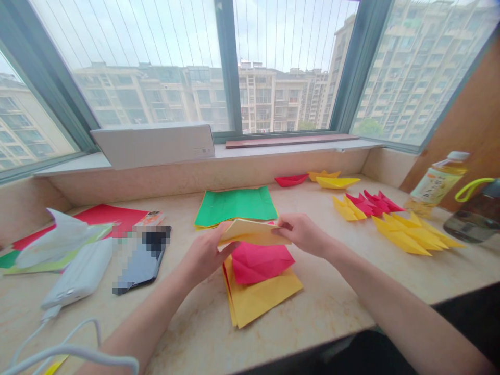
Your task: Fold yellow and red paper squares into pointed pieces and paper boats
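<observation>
We list one folded yellow sheet, gripped at opposite ends by left hand and right hand. One bottle, printed label (illegible to us).

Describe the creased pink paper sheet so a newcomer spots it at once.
Below the large framed window runs a beige countertop. Near its middle, just below the folded pale-yellow paper between the left hand and right hand, lies a yellow paper stack. The creased pink paper sheet rests on top, pink against yellow.
</observation>
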Demonstrator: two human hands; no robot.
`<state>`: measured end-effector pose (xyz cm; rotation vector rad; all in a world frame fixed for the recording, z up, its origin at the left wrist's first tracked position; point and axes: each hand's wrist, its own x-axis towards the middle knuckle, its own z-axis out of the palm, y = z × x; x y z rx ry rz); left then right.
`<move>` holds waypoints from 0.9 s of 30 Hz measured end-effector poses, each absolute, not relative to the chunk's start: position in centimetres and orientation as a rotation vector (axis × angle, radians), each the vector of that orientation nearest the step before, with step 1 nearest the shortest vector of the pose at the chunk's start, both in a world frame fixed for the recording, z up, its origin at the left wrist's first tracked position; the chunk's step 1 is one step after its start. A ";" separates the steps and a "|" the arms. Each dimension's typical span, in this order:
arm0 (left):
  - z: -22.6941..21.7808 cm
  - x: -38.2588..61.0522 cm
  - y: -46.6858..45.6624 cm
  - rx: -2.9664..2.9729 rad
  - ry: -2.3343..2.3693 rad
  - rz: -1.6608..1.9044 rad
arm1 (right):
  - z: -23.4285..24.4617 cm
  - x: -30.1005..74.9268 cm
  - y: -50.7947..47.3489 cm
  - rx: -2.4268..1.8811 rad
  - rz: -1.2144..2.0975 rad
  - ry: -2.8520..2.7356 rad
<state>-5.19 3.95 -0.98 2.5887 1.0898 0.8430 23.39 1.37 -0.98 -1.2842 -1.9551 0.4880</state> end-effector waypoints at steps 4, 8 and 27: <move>-0.3 -5.2 3.9 2.306 1.235 1.142 | -0.9 23.9 2.0 -1.244 0.719 -1.728; 0.5 -4.7 3.7 1.618 1.007 1.300 | -0.9 24.4 2.6 -1.217 0.796 -1.640; 0.2 -4.5 3.6 1.198 0.853 1.124 | -0.5 24.5 2.0 -1.109 1.003 -1.552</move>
